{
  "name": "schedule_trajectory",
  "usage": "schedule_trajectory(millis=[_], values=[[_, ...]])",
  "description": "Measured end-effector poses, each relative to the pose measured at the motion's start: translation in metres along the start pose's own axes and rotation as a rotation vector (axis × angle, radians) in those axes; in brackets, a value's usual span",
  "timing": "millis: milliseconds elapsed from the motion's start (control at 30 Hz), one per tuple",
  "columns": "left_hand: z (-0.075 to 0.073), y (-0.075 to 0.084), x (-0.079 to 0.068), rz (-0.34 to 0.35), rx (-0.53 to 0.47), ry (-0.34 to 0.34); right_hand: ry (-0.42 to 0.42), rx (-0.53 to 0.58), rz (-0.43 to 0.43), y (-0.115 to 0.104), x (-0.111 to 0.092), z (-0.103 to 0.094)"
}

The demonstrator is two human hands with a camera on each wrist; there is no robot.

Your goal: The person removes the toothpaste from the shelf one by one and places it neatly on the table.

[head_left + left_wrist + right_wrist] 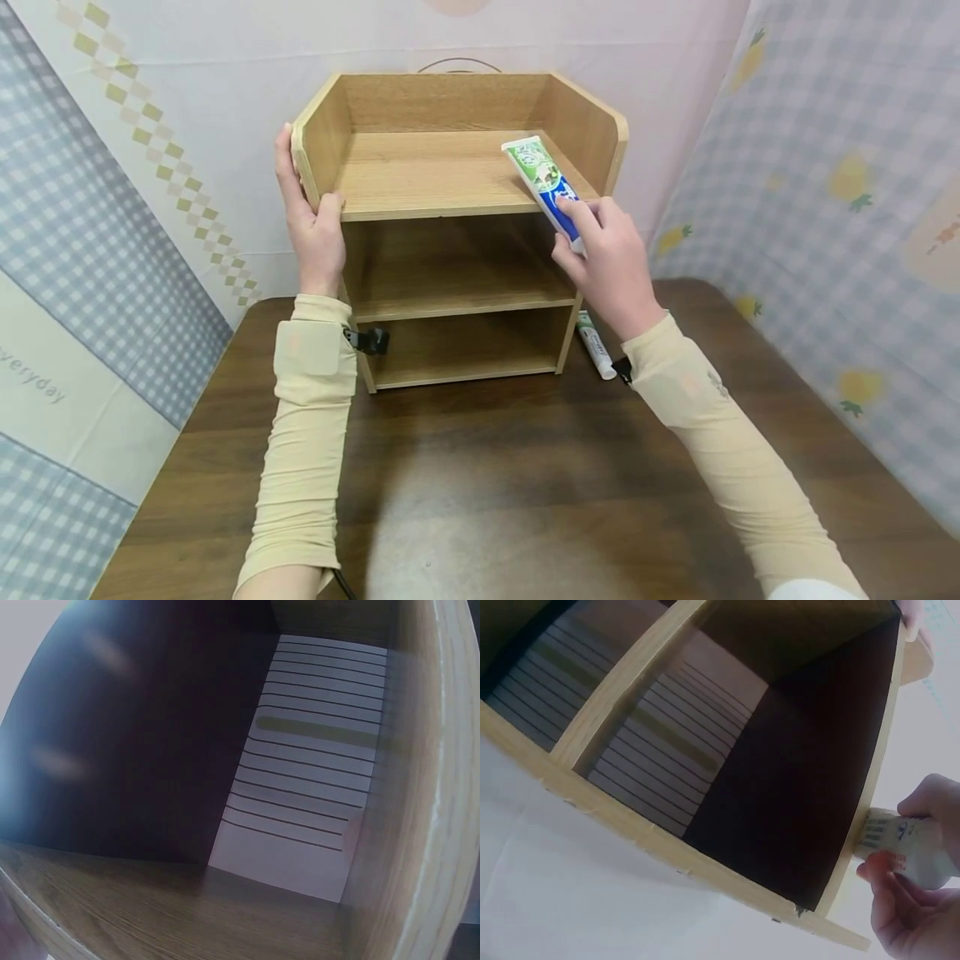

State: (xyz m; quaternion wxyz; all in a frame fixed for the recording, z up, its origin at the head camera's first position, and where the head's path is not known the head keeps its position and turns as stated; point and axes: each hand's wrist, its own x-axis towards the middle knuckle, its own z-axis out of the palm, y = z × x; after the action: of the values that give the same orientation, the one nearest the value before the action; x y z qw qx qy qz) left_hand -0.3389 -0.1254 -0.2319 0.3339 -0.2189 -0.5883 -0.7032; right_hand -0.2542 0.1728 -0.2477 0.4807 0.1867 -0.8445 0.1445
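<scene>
A three-tier wooden desk shelf [450, 308] stands on the table. My left hand [313, 229] grips its upper left side panel, fingers on the outside and thumb at the top board's front edge. In my right hand [611, 262] is a green, white and blue toothpaste tube [542, 177], pinched near its lower end between thumb and fingers. The tube slants over the right front part of the top board, its flat end pointing back and left. The right wrist view shows the tube [889, 836] overlapping the shelf's edge, fingers [889, 892] around it.
A second toothpaste tube [597, 346] lies on the dark wooden table [465, 483] beside the shelf's right foot, partly hidden by the right wrist. Patterned cloth [817, 167] hangs behind and at both sides. A black wrist camera [369, 340] sits near the shelf's left side.
</scene>
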Motion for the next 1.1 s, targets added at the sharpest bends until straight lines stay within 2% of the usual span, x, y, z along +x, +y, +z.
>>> schedule_trajectory(millis=[267,600,933,1100], values=[[-0.001,0.001,0.0,-0.002,-0.007,0.006,0.022,-0.034,-0.094,0.001,-0.015,-0.008],[-0.002,0.001,0.001,-0.008,0.0,0.008,0.005,-0.052,-0.157,0.006,-0.027,-0.015],[0.0,-0.003,0.0,-0.008,0.0,0.007,-0.009,-0.018,-0.195,0.017,-0.047,-0.018],[0.002,-0.003,0.0,-0.018,-0.004,0.008,0.021,0.02,-0.211,0.019,-0.06,-0.018]])
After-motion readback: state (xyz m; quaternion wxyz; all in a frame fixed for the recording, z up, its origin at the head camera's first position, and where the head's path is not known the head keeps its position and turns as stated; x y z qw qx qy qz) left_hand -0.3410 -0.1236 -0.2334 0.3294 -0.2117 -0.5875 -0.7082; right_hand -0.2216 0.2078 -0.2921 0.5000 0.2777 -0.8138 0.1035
